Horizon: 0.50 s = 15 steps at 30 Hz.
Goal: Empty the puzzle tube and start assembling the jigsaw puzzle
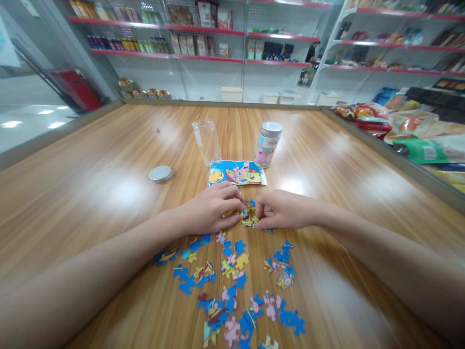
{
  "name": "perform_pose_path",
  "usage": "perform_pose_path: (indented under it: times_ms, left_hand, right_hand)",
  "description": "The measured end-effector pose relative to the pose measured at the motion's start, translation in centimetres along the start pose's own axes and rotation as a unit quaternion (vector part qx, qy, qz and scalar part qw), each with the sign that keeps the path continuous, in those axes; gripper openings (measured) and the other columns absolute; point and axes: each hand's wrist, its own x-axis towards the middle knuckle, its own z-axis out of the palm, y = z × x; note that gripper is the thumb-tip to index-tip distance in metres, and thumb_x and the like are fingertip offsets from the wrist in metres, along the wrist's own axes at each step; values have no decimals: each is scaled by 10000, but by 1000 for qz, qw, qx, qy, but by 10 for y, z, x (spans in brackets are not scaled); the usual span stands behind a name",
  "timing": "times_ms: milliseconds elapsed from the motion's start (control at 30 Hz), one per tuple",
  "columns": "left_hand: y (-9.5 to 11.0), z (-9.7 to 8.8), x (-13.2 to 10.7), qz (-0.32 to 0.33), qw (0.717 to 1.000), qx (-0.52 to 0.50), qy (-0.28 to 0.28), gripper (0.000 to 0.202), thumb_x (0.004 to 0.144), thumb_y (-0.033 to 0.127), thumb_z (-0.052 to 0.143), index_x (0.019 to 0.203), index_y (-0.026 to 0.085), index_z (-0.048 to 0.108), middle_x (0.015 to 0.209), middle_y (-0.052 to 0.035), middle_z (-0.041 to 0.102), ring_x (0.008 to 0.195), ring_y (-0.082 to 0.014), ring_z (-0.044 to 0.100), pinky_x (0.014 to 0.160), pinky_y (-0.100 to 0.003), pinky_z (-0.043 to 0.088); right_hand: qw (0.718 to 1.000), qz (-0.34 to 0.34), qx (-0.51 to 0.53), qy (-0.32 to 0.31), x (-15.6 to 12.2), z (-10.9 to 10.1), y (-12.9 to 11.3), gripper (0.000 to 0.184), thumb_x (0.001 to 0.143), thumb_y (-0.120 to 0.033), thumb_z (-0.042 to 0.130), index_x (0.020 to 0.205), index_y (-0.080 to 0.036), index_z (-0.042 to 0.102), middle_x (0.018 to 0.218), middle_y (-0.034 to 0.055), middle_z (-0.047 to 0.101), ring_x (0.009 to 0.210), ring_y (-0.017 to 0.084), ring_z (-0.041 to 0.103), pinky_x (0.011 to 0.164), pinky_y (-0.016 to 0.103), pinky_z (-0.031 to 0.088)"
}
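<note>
A small joined cluster of jigsaw puzzle pieces (249,214), yellow and blue, lies on the table between my two hands. My left hand (214,208) rests palm down, its fingers stretched apart and their tips touching the cluster's left side. At the right side, my right hand (281,209) has its fingers curled and pinched at a jigsaw piece on the cluster's edge, mostly hidden by the fingertips. Just beyond my hands lies a cartoon picture sheet (239,173). Loose jigsaw pieces (230,295) in blue, pink and yellow are scattered nearer to me.
Behind the sheet stand a clear plastic jar (206,143) and a lidded cartoon canister (268,145). A silver lid (161,173) lies to the left. Packaged snacks (407,126) are piled past the table's right edge. Stocked shelves (207,29) line the back, where a person (310,60) sits.
</note>
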Motion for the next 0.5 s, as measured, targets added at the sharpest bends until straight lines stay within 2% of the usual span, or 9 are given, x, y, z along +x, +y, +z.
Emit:
perform_pose_path:
  times_ms: [233,367,500]
  left_hand:
    - [-2,2,-1,29,999,14,19,188,958,258,582,1082,165,687,1080,-118,656,1012,-220,598,930,-415,522]
    - [2,-1,-1,72,996,11,49,178,931,190,602,1092,172,677,1126,-118,668,1068,-234,608,949,-431,524]
    - [8,-2,2,102,994,-28,21,177,922,156,593,1074,179,681,1118,-110,684,1065,-232,631,937,-416,538]
  right_hand:
    - [1000,1,-19,-9,0,0,-1,124,830,-268,671,806,-154,628,648,-27,594,585,103,501,548,243,322]
    - [1000,-5,-16,-7,2,1,1,132,826,-264,666,764,-157,619,634,-36,578,572,95,484,543,240,316]
    - [999,-28,-19,-17,3,1,3,168,824,-251,654,694,-162,595,606,-42,544,567,93,468,545,240,315]
